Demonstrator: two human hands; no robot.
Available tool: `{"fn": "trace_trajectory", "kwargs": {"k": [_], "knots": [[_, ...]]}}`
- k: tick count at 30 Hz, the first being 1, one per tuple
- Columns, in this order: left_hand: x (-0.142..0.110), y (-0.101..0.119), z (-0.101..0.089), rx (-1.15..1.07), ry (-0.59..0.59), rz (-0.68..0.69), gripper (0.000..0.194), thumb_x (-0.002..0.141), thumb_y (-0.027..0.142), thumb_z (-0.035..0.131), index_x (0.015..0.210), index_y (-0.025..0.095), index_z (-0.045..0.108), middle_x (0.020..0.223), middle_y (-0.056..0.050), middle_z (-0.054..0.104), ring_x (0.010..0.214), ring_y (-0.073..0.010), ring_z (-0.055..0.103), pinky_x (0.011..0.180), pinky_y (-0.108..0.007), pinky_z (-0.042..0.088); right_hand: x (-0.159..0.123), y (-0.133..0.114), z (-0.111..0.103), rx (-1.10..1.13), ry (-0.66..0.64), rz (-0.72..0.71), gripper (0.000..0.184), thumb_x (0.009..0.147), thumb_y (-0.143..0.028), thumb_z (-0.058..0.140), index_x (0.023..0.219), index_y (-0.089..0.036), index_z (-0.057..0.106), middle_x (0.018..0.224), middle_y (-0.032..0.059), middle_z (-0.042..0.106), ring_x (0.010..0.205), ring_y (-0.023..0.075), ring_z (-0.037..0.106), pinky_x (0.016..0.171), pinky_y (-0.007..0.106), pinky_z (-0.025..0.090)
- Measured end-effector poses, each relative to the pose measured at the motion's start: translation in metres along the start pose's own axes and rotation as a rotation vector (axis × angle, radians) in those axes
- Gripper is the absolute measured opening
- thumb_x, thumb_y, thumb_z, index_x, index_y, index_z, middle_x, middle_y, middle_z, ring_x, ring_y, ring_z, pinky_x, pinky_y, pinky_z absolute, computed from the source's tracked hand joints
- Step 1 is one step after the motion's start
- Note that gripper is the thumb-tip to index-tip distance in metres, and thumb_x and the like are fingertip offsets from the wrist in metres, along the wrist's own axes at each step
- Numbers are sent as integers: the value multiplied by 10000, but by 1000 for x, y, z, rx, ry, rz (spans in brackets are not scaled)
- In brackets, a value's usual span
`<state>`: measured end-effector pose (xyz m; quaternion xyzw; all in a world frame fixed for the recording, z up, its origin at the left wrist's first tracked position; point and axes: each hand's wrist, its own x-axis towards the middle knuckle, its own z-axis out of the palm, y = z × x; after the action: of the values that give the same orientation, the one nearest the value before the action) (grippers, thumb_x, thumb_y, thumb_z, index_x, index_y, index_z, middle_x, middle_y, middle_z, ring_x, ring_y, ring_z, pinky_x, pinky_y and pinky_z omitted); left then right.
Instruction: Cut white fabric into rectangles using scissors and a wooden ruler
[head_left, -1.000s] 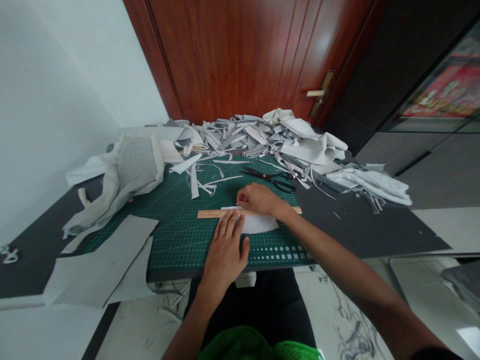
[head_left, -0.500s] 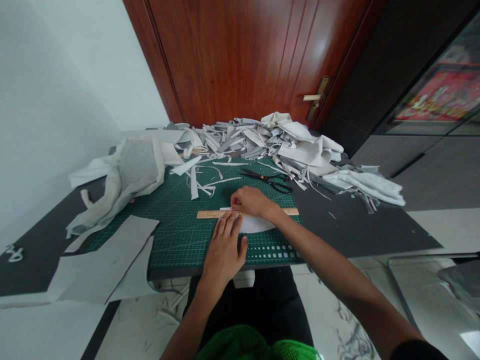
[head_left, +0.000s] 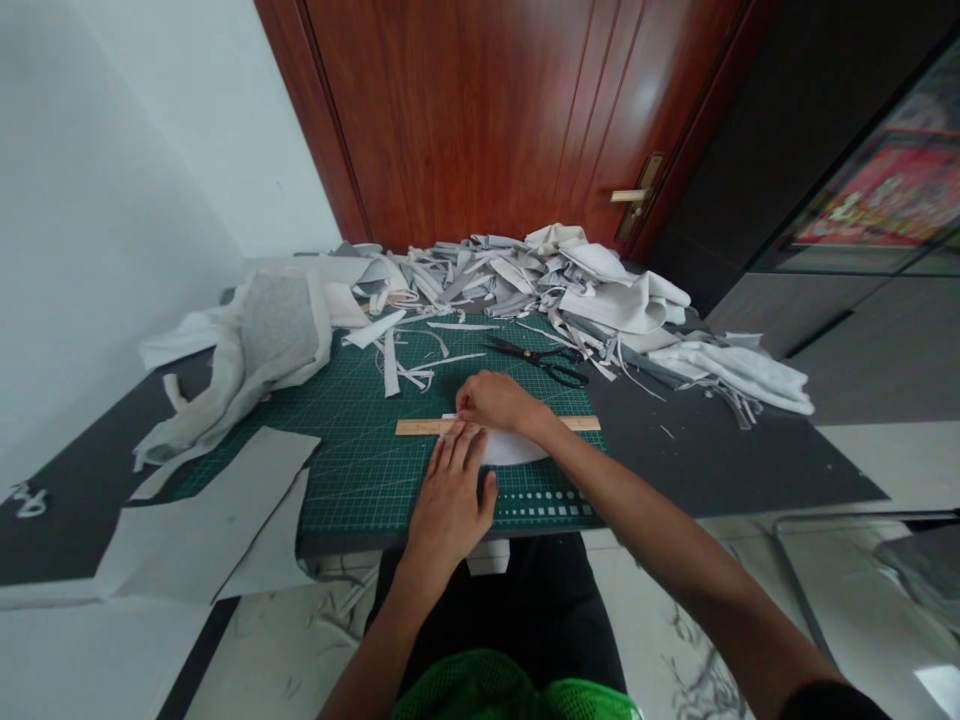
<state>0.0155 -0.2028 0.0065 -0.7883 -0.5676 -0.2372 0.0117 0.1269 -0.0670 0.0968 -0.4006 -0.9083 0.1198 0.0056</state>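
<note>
Left hand: (head_left: 450, 510) lies flat and open, palm down, fingers slightly spread, with fingertips resting on the near edge of the ruler and the fabric.

Right hand: (head_left: 495, 402) is curled, with fingers bent down over the far edge of the ruler; whether they pinch anything, I cannot tell.

Ruler: a thin, pale wooden ruler (head_left: 424, 427) lies straight from left to right across the mat, under both hands.

Fabric: a soft white piece (head_left: 514, 450) with a curved near edge lies under the ruler, its tip showing beyond the far edge.

Mat: a green gridded cutting mat (head_left: 360, 480) sits on a dark, smooth table (head_left: 712, 450).

Nearby: black-handled scissors (head_left: 536, 360) lie open on the mat, beyond the right hand.

Far side: a crumpled heap of white and grey fabric scraps (head_left: 510, 280) sits against a glossy reddish-brown wooden door (head_left: 480, 120).

Left side: flat grey fabric sheets (head_left: 210, 520) overlap the mat's near left corner.
</note>
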Motion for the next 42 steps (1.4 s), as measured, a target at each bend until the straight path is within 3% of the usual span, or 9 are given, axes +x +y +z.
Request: {"fn": "trace_trajectory", "kwargs": {"k": [10,16,23,28,32,35,38,42], "knots": [[0,-1,1,21,-10,3,517,1033,277,437,1515,96,483,1625,-163,461,1567,-303,336,1279,-544,336,11,-3,-18,-109,-105,35,229,841,-230,720,1012,-161,856,1059,163,823,1039,300,770,797,289,547],[0,0,0,12,-2,-2,523,1024,273,446,1523,118,478,1625,-154,465,1553,-303,366,1270,-548,352,-2,21,-23,-135,-179,96,259,807,-202,747,1038,-180,864,1079,139,828,1076,304,767,773,261,551],[0,-1,-2,17,3,11,502,1030,267,446,1505,113,497,1609,-155,484,1549,-296,371,1279,-534,341,-34,57,-36,-154,-302,243,143,766,-130,737,834,-138,862,895,144,833,884,289,787,667,271,527],[0,-2,-1,30,10,29,499,1046,275,427,1505,88,488,1606,-165,482,1548,-298,367,1284,-536,329,-49,80,-38,-136,-299,329,93,763,-123,781,781,-180,853,884,98,835,910,270,780,699,271,534],[-1,-2,-1,22,11,24,497,1042,276,434,1506,107,485,1610,-160,478,1552,-300,362,1280,-549,332,-53,91,-34,-118,-206,377,71,794,-191,814,841,-215,861,909,79,837,910,254,778,727,271,536],[-1,-1,-2,23,19,20,494,1039,271,441,1504,112,487,1614,-161,474,1556,-302,355,1283,-548,328,-46,94,-25,-77,-2,323,107,852,-288,798,927,-247,862,987,54,835,962,229,765,773,249,524],[-1,-2,-2,20,26,18,483,1039,270,443,1498,129,494,1613,-156,473,1557,-301,353,1282,-548,329,-32,94,-12,33,166,236,187,956,-343,700,1020,-244,846,1013,26,830,964,179,751,786,214,500],[-1,-1,-5,14,16,24,481,1035,265,447,1490,115,495,1603,-163,479,1546,-309,363,1274,-544,340,-21,102,6,155,252,201,315,1072,-280,506,1164,-216,800,987,25,827,903,149,746,828,208,497]]}}
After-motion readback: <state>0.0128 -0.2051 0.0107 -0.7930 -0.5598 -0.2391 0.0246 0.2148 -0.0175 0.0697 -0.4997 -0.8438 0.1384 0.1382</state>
